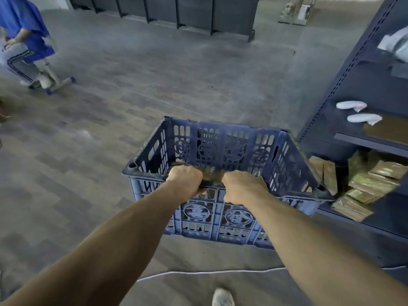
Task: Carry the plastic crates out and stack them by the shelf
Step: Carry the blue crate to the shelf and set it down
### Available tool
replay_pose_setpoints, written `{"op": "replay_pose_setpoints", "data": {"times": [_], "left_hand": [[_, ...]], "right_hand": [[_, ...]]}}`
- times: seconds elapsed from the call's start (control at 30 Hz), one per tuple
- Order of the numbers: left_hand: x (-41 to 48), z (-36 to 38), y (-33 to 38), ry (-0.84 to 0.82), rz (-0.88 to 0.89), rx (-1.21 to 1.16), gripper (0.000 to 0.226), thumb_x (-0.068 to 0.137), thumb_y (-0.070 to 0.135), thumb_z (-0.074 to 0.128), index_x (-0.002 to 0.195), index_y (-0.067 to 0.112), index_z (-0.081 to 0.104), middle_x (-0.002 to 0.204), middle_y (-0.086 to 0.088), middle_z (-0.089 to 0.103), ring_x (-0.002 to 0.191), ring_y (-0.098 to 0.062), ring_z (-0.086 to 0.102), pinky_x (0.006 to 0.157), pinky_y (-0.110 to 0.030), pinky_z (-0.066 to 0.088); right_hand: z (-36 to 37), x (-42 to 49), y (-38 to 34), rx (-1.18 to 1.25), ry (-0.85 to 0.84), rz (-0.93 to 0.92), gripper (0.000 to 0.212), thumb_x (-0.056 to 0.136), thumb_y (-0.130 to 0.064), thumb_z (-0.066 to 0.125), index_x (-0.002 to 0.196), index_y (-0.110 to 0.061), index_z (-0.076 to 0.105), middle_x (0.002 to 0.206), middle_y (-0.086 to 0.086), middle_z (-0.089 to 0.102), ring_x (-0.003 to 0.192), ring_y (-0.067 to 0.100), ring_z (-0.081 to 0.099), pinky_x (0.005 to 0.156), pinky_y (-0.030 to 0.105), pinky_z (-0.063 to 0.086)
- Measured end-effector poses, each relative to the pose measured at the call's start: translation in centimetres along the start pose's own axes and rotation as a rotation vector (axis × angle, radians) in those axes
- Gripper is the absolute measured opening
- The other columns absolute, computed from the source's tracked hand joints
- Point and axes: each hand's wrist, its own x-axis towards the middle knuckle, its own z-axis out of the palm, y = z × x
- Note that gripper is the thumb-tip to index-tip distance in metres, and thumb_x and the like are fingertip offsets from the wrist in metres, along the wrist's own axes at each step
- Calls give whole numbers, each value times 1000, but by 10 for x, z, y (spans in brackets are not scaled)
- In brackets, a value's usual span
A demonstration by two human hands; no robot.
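Blue plastic crate is out in front of me, and both hands have its near long rim. The left hand and right hand are each curled tight over that rim, knuckles up, close together near its middle. The crate sits low ahead of the body. Its right corner is just beside the dark shelf and, from this angle, overlaps the tan packets piled on the bottom level. I can't say for sure whether its base is clear of the floor or resting on it; the view hides that.

Now the risks. The grip is narrow and all on one side, so the far end has no support. My read is that a quick move could tip the crate away or twist it out of the fingers. That right corner is the next worry: a swing to the right could clip the packets or the shelf edge and knock the pile loose.

Down by the feet a white cable runs across the floor, just ahead of the shoe, and a blind step forward could catch it. Another person stands far left, well apart, no concern unless they walk in. I see no other crate by the shelf. If this one goes down askew, I reckon it makes a poor base for the stack.
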Motion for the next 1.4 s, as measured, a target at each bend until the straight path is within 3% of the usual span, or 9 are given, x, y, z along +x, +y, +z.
{"op": "replay_pose_setpoints", "data": {"times": [0.23, 0.57, 0.77, 1.17, 1.4], "left_hand": [[117, 4, -40, 1, 52, 13, 41, 92, 50, 56, 108, 14, 64, 102, -3, 67, 93, -22, 64, 76, -33, 49], [294, 2, -70, 2, 102, -14, 36, 95, 44, 53, 110, 13, 65, 106, -4, 68, 97, -23, 65, 79, -32, 49], [377, 23, -88, 78, 102, -99, 31, 96, 39, 52, 115, 17, 61, 107, -1, 68, 98, -22, 65, 80, -32, 50], [522, 69, -114, 40, 151, -32, 22, 97, 29, 52, 109, 16, 66, 103, -1, 69, 96, -21, 67, 73, -27, 48], [575, 97, -107, 94, 185, -15, 18, 98, 28, 53, 107, 18, 64, 99, 2, 69, 92, -18, 67, 68, -24, 47]], "right_hand": [[-18, 106, 16, 5, -7, 35, 23, 94, -11, 57, 116, -11, 62, 114, 6, 65, 105, 27, 63, 66, 30, 37], [-21, 291, 69, 16, -8, 71, 16, 90, -8, 61, 105, -9, 68, 105, 8, 70, 99, 29, 66, 71, 31, 47], [-10, 376, 85, -4, -5, 90, 15, 90, -4, 60, 99, -10, 69, 100, 7, 71, 93, 28, 67, 63, 29, 42], [32, 518, 109, -1, 5, 169, 20, 92, -2, 55, 104, -12, 67, 103, 8, 70, 97, 30, 67, 64, 29, 38], [48, 568, 131, 6, -13, 171, 28, 84, 8, 57, 101, -12, 66, 99, 8, 70, 94, 29, 67, 62, 28, 37]]}}
